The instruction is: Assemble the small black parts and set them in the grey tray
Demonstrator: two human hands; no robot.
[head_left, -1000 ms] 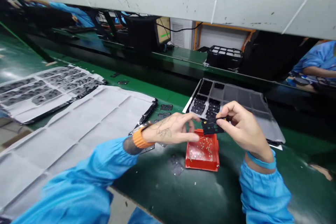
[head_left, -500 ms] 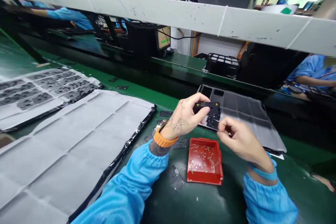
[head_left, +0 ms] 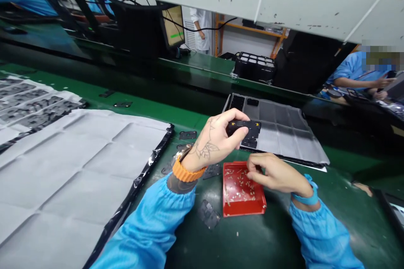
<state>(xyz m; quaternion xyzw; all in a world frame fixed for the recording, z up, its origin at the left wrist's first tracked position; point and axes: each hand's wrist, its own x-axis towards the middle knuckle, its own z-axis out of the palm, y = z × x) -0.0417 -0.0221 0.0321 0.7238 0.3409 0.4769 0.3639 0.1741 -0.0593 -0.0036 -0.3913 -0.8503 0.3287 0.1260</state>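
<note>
Over the workbench, the monitor (head_left: 173, 25) in the background shows a short green bar (head_left: 176, 35) on a pale screen, and any lettering there is too small for me to read from here. The black part (head_left: 251, 127) in the person's grasp carries two small yellow marks near its upper corners, plain patches of colour as far as I can make out.

The left hand (head_left: 211, 141) is closed on that black part, thumb across the near face and fingers behind it, holding it up in front of the near left corner of the right-hand padded sheet (head_left: 284, 122). An orange watch strap (head_left: 187, 171) circles this wrist, and line tattoos run over the back of the hand.

The right hand (head_left: 273, 171) sits lower, its fingers curled and its thumb close to the fingertips, over the right side of the red tray (head_left: 244, 209). I cannot tell whether the tips meet or pinch anything. A blue band (head_left: 307, 195) rings that wrist.

Tiny pale bits (head_left: 238, 191) lie scattered in the tray. Just left of it, a flat dark part (head_left: 208, 214) lies on the green tabletop (head_left: 268, 239), and more dark pieces (head_left: 187, 135) lie beside the large white padded sheet (head_left: 78, 168) on the left.
</note>
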